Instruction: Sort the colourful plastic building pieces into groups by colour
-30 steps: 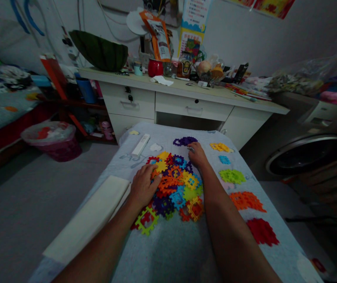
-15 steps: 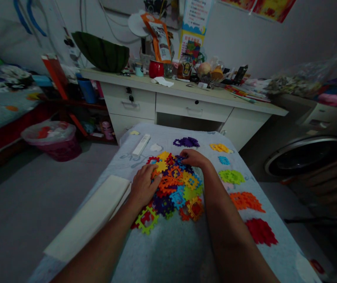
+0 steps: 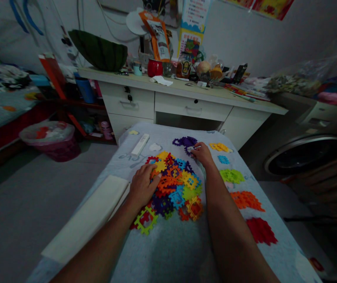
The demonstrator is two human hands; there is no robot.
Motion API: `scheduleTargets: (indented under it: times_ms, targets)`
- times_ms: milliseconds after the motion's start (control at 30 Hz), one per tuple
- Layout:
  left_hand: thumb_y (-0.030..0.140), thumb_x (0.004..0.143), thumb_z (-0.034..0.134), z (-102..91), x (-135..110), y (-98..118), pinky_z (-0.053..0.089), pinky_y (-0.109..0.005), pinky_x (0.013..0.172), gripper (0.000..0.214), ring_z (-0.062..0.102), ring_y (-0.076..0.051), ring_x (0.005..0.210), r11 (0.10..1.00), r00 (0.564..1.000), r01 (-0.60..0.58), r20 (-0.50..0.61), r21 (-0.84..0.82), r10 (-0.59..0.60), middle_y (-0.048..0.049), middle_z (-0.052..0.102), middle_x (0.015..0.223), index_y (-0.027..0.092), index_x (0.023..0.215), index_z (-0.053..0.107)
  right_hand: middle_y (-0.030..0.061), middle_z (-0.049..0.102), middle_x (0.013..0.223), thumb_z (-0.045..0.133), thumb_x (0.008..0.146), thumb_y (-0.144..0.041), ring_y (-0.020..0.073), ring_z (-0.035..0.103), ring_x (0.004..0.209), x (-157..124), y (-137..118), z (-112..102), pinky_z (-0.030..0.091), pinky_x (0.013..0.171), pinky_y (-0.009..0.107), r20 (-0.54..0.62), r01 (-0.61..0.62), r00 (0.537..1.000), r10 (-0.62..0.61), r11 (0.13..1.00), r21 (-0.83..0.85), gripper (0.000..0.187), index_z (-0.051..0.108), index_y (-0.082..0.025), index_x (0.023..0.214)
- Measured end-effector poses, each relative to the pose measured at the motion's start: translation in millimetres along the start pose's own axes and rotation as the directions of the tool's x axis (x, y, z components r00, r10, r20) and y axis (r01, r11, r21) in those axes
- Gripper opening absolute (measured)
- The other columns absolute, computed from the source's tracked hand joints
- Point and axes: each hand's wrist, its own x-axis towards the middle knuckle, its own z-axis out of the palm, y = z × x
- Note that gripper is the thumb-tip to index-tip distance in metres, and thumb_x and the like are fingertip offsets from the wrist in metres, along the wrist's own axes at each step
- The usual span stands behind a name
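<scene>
Far left of the mixed pile (image 3: 174,177): bed (image 3: 6,106), crumpled patterned fabric. Also left of pile, less far: pink bin (image 3: 56,145), thin plastic liner over rim, smooth grey floor (image 3: 6,188).

Table (image 3: 162,251) runs under the pile: soft pale blue cloth, faint print, rounded far corners. Left of pile, along table edge: long flat white slab (image 3: 88,218), matte, material unclear. Left hand (image 3: 143,184) lies loose on pile's left side, thumb spread from fingers.

Beyond pile, just left: slim white bar (image 3: 140,145). Well beyond pile: drawer unit (image 3: 130,102), flat white fronts, pale top. On it, left to right: striped watermelon piece (image 3: 97,51), glossy red mug (image 3: 154,68), orange pouch (image 3: 156,35), glass jar (image 3: 184,65).

Pile itself: thin plastic pieces, toothed edges, some solid, some window-framed, colours jumbled and overlapping. Just beyond it: purple stack (image 3: 186,139).

Right hand (image 3: 203,153) is past pile's far right side, fingers pinching a purple piece (image 3: 189,150) next to that stack; touching or not, can't tell.

Right of pile, far to near: yellow group (image 3: 219,147), blue group (image 3: 223,159), green group (image 3: 232,175), orange group (image 3: 247,200), red group (image 3: 262,230). Far right of pile: grey washing machine (image 3: 301,129), round dark door.
</scene>
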Motion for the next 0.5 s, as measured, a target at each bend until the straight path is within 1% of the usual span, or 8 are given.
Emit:
scheduleTargets:
  times_ms: [100,167,233,300,400,500]
  targets:
    - [0.042,0.089,0.047,0.2,0.3,0.3,0.044,-0.045,0.1,0.035,0.056,-0.027,0.114,1.0,1.0,0.005,-0.007,-0.006,-0.005,-0.0097,0.06,0.121,0.022,0.115,0.059,-0.0093,0.055,0.056,0.065,0.067,-0.02,0.0124,0.059,0.047,1.6,3.3,5.4,0.049,0.047,0.023,0.016,-0.128,0.992,0.127,0.972,0.198,0.029,0.045,-0.023,0.088]
    - [0.042,0.089,0.047,0.3,0.2,0.6,0.044,-0.045,0.101,0.035,0.056,-0.027,0.114,1.0,1.0,0.008,-0.006,-0.011,-0.009,-0.0095,0.06,0.121,0.022,0.115,0.059,-0.0086,0.055,0.06,0.064,0.066,-0.018,0.0119,0.061,0.051,4.0,4.7,9.1,0.052,0.051,0.023,-0.007,-0.146,0.988,0.154,0.95,0.276,0.03,0.046,-0.022,0.089]
    - [0.042,0.09,0.047,0.3,0.0,0.8,0.043,-0.045,0.101,0.035,0.056,-0.027,0.115,1.0,1.0,0.013,-0.005,-0.011,-0.013,-0.0094,0.06,0.121,0.022,0.116,0.059,-0.0069,0.055,0.066,0.063,0.065,-0.017,0.012,0.064,0.056,7.1,6.8,12.3,0.054,0.054,0.023,-0.045,-0.137,0.986,0.159,0.937,0.32,0.03,0.047,-0.021,0.091]
    - [0.042,0.09,0.047,0.3,-0.3,0.7,0.043,-0.045,0.101,0.036,0.055,-0.027,0.114,1.0,1.0,0.011,-0.005,-0.01,-0.011,-0.0096,0.06,0.121,0.022,0.117,0.059,-0.004,0.056,0.075,0.062,0.064,-0.016,0.0126,0.066,0.063,10.0,9.3,14.4,0.055,0.057,0.024,-0.071,-0.116,0.986,0.148,0.934,0.338,0.032,0.049,-0.02,0.093]
    - [0.042,0.09,0.047,0.4,-0.6,-0.3,0.043,-0.045,0.101,0.036,0.055,-0.027,0.114,1.0,1.0,0.004,-0.004,-0.007,-0.004,-0.01,0.06,0.12,0.021,0.117,0.059,0.0022,0.062,0.093,0.064,0.063,-0.018,0.0135,0.066,0.072,13.0,12.4,15.3,0.056,0.062,0.027,-0.109,-0.083,0.986,0.123,0.946,0.315,0.038,0.053,-0.019,0.099]
    - [0.042,0.09,0.046,0.5,-0.7,-1.0,0.043,-0.045,0.1,0.037,0.056,-0.027,0.114,1.0,1.0,0.0,-0.001,0.0,0.0,-0.0102,0.06,0.12,0.02,0.117,0.059,0.0072,0.063,0.109,0.065,0.066,-0.023,0.0131,0.063,0.073,14.0,14.0,13.7,0.056,0.065,0.028,-0.153,-0.065,0.983,0.106,0.966,0.252,0.04,0.057,-0.018,0.104]
